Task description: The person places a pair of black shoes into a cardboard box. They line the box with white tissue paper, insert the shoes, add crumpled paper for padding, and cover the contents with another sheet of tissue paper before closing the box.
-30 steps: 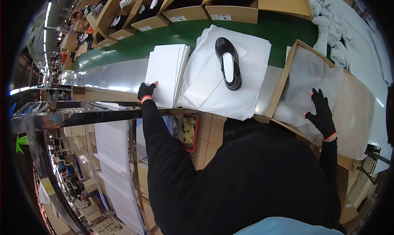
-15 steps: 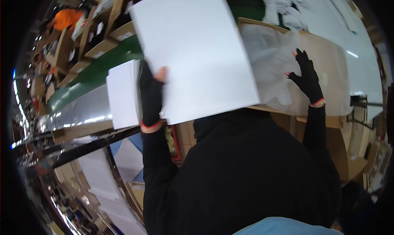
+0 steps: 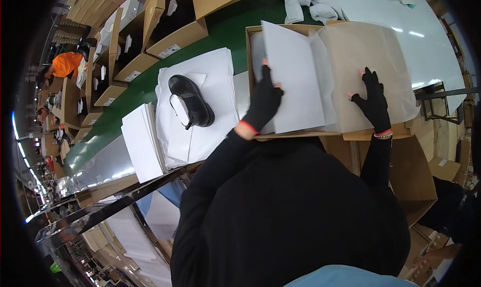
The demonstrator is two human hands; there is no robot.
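Observation:
A white paper sheet (image 3: 295, 81) stands slightly tilted inside an open cardboard box (image 3: 249, 51). My left hand (image 3: 265, 100), in a black fingerless glove, grips the sheet along its left edge, thumb on its face; the other fingers are partly hidden. Thin translucent tissue paper (image 3: 345, 46) lines the box and is folded out over its right side. My right hand (image 3: 372, 97), gloved the same way, rests spread on that tissue, holding nothing. Left of the box, a black shoe (image 3: 200, 106) stuffed with white paper lies on a pile of white sheets (image 3: 220, 76).
Another stack of white paper (image 3: 143, 141) sits at the table's near left edge. Open boxes (image 3: 165, 44) with dark contents line the green surface (image 3: 228, 19) behind. Crumpled white paper (image 3: 300, 4) lies at the back. A person in orange (image 3: 66, 65) is far left.
My left hand has carried the white sheet rightward and down into the box, uncovering the shoe and paper pile. My right hand stays spread on the tissue.

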